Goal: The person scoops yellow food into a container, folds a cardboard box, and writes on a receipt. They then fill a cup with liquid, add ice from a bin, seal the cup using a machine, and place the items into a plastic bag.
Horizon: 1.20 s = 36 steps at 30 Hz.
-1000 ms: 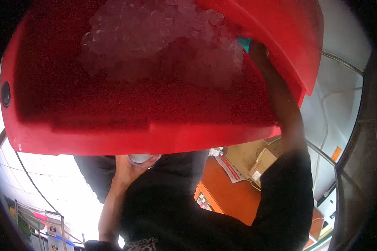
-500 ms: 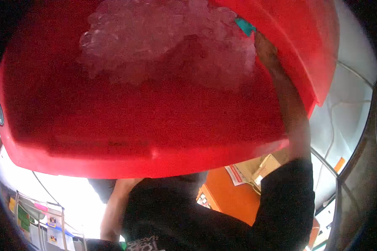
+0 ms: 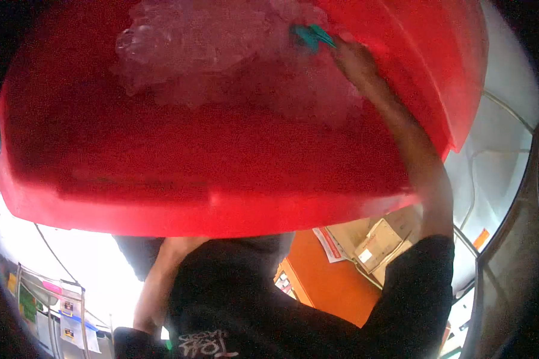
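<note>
A big red plastic shell with a thick rim fills the upper view. A whitish, wet-looking patch spreads over its inner surface. My right hand reaches inside, closed on a small teal thing that may be a cloth or a scraper; its kind is blurred. This teal thing lies against the right part of the whitish patch. At the lower left, my left hand is at the underside of the near rim, its fingers hidden by the rim and my dark shirt.
Below the rim at right, an orange-brown surface bears a cardboard box and a red-and-white paper. A metal rack with bins stands at lower left. A pale cable runs along the right side.
My right hand has moved left across the whitish patch with the teal thing. The near rim now appears slightly higher in view. My left hand stays under the rim.
</note>
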### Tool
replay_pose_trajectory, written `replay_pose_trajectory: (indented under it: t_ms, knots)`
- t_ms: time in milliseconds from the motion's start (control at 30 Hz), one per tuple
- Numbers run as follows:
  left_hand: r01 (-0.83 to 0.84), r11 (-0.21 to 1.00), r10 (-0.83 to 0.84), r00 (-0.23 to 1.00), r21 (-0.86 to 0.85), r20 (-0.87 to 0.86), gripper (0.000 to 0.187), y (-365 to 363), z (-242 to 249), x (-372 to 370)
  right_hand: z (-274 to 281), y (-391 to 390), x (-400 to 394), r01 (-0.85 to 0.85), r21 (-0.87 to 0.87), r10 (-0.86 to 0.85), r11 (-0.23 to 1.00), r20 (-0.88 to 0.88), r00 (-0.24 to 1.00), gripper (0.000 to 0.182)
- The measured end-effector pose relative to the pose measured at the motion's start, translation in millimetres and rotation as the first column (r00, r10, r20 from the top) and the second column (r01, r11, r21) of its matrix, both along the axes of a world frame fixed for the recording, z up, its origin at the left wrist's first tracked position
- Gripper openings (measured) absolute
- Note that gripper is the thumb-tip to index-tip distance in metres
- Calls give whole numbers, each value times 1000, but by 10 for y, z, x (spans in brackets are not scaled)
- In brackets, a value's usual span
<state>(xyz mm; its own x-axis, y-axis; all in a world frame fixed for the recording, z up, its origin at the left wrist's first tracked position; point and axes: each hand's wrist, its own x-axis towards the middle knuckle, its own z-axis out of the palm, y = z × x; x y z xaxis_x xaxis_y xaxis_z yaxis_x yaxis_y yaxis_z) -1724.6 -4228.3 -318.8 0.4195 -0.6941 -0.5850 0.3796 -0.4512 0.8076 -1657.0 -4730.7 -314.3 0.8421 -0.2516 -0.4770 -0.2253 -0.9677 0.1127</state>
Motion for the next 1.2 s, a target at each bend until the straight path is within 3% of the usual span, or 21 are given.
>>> replay_pose_trajectory:
  t_ms: [33,100,133,167,200,267,300,367,533,600,633,667,700,767,800,867,900,967,1100,1167,1200]
  knots:
    - [11,1000,-11,1000,-1,-1,40,24,-43,-24,-263,-14,31,-126,-100,127,987,9,992,32]
    - [238,970,-190,856,-41,481,40,76,-225,-55,-793,-264,223,-254,-204,264,946,24,964,32]
    - [239,970,-191,854,-39,484,40,16,-180,6,-937,-384,265,-131,101,115,986,148,982,31]
    - [95,995,-82,961,-38,263,41,-93,-36,63,-954,-399,241,-27,411,-64,911,206,977,29]
    - [-51,999,51,998,-5,34,42,-187,84,103,-929,-443,192,-28,411,-60,911,199,978,29]
    - [-47,998,53,992,-51,114,42,-285,196,205,-755,-416,317,-90,363,138,927,-109,984,28]
    - [-35,996,50,981,-86,190,41,-286,213,240,-602,-247,393,-107,369,154,923,-100,983,28]
    - [-73,992,83,991,-102,105,46,-210,128,165,-181,232,362,-23,334,167,942,-408,898,27]
    - [-211,966,167,950,-151,-264,37,-289,172,182,-83,486,160,-244,343,350,907,-292,890,27]
    - [-495,838,437,352,232,-828,35,-319,105,87,-307,334,159,-312,373,403,874,-196,894,27]
    - [-499,835,438,345,233,-830,35,-357,157,115,-514,193,195,-256,504,416,825,-235,879,29]
    - [-410,912,357,827,-31,-435,38,-427,253,218,-618,140,231,-190,621,435,760,-268,860,30]
    - [-177,967,206,966,-182,158,40,-463,320,308,-461,272,214,-197,622,445,758,-272,853,30]
    - [-110,978,162,938,-179,307,44,-441,334,408,-103,490,118,157,492,67,857,-408,911,32]
    - [-25,986,98,885,-164,454,48,-433,328,413,-74,451,103,145,484,82,863,-417,905,32]
    - [-86,979,153,906,-182,395,61,-435,335,390,5,274,-30,367,475,4,800,-616,788,36]
    - [-80,980,156,874,-181,461,63,-434,366,398,45,192,-160,365,459,2,810,-624,781,36]
    - [-38,972,171,795,-233,582,75,-392,298,361,192,126,-351,530,614,-85,584,-604,793,32]
    - [-33,958,213,746,-284,632,84,-337,328,346,637,241,-528,639,515,-247,571,-635,732,30]
    - [-90,934,288,761,-345,582,84,-319,339,329,882,323,-573,760,552,-402,342,-645,649,30]
    - [-133,911,342,774,-391,533,84,-303,352,316,1001,383,-605,758,544,-398,360,-645,652,30]
